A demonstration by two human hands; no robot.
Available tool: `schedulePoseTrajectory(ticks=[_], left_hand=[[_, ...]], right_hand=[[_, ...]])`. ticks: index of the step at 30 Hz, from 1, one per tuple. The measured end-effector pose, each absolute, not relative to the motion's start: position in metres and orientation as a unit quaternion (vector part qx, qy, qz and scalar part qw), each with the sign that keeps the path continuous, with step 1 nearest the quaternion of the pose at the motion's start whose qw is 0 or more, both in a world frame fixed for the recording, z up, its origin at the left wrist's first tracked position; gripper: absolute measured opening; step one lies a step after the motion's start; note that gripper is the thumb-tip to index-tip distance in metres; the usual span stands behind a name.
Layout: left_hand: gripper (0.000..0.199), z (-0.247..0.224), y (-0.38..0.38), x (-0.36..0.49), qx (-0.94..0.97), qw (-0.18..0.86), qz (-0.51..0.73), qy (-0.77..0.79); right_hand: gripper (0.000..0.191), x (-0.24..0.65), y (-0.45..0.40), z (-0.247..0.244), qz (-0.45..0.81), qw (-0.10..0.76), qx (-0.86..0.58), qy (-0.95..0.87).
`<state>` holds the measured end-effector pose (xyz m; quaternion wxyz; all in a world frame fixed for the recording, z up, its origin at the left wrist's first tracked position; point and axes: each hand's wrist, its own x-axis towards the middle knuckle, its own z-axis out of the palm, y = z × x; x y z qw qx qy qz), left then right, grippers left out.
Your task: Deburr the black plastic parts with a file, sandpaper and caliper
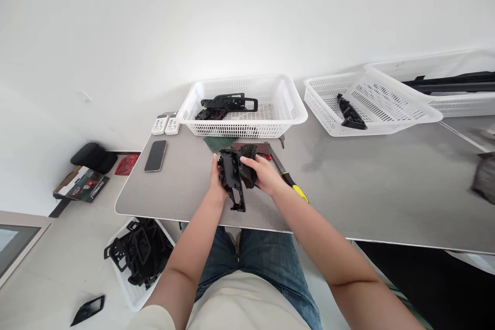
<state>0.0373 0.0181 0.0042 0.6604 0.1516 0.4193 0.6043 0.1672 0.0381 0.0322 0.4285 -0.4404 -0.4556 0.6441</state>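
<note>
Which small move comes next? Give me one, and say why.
Probably ease the dark piece lightly along the side of the black plastic part. The left hand holds the part, while the right hand grips the dark piece close beside it. Whether the two pieces touch is hard to tell.

A black moulded-plastic part, notched-edged with an open frame at its near end, is held lengthwise above the smooth grey bench, beside a dark, elongated, rough-textured piece.
</note>
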Motion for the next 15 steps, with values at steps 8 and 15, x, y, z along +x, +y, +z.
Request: schedulePoseTrajectory(ticks=[8, 15], left_hand=[[0.055, 0.011, 0.025, 0.029, 0.213, 0.686, 0.549, 0.427], [0.046, 0.002, 0.034, 0.025, 0.228, 0.723, 0.526, 0.385]], right_hand=[[0.031, 0.157, 0.041, 0.035, 0.500, 0.537, -0.459, -0.500], [0.021, 0.160, 0.049, 0.046, 0.445, 0.449, -0.439, -0.639]])
